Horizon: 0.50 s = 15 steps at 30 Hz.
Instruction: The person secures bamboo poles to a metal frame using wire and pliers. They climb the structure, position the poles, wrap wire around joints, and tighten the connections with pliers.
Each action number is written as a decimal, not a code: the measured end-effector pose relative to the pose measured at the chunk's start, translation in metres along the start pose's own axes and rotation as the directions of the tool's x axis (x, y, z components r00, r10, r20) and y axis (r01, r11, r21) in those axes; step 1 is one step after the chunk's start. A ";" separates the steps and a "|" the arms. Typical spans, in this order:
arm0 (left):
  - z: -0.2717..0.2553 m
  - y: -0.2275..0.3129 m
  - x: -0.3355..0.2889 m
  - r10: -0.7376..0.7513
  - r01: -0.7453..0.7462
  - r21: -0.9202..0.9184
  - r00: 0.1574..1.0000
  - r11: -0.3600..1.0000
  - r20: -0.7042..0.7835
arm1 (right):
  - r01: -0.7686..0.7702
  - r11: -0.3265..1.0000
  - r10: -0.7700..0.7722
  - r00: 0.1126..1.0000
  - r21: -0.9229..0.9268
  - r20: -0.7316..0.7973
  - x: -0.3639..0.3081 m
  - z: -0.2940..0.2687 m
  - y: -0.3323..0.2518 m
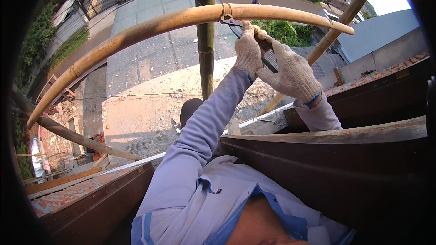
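A long bamboo pole (150,25) arcs across the upper frame from lower left to upper right, crossing an upright green bamboo post (206,41) at top centre, with the dark brown wooden ledge (345,154) below at the right. Both gloved hands reach up just right of that crossing: the left hand (248,51) and right hand (293,75) are clenched around the handles of pincers (236,26), whose nose points up-left and bites the wire tie (225,10) wrapped around the pole; the left hand is nearer the tie.

Single head-worn fisheye view, looking steeply down past the chest, close on both raised arms at the bamboo pole (181,18); street (150,13) far below.
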<state>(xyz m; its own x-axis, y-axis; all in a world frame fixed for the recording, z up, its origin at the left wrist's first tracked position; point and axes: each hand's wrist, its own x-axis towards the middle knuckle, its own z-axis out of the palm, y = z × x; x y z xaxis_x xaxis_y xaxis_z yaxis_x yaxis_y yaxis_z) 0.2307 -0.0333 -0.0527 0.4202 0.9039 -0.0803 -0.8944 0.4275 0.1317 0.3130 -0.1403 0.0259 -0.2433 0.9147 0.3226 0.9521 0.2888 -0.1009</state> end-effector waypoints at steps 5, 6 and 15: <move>-0.012 -0.015 0.016 0.123 -0.123 -0.022 0.992 0.992 0.038 | -0.063 0.982 0.050 0.996 -0.179 -0.080 -0.005 0.041 0.018; -0.016 -0.019 0.021 0.206 -0.206 0.071 0.978 0.976 0.007 | -0.095 0.976 0.087 0.995 -0.196 -0.049 -0.001 0.050 0.028; -0.020 -0.040 0.059 0.497 -0.497 0.194 0.866 0.846 0.052 | 0.033 0.989 -0.038 0.999 -0.141 -0.039 0.035 0.062 0.084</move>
<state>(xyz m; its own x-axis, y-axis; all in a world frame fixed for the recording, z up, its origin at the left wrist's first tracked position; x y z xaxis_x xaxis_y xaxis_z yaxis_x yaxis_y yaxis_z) 0.2884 0.0029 -0.0830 -0.0723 0.9962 0.0475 -0.9354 -0.0843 0.3434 0.3735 -0.0667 -0.0298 -0.2723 0.8914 0.3623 0.9603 0.2756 0.0434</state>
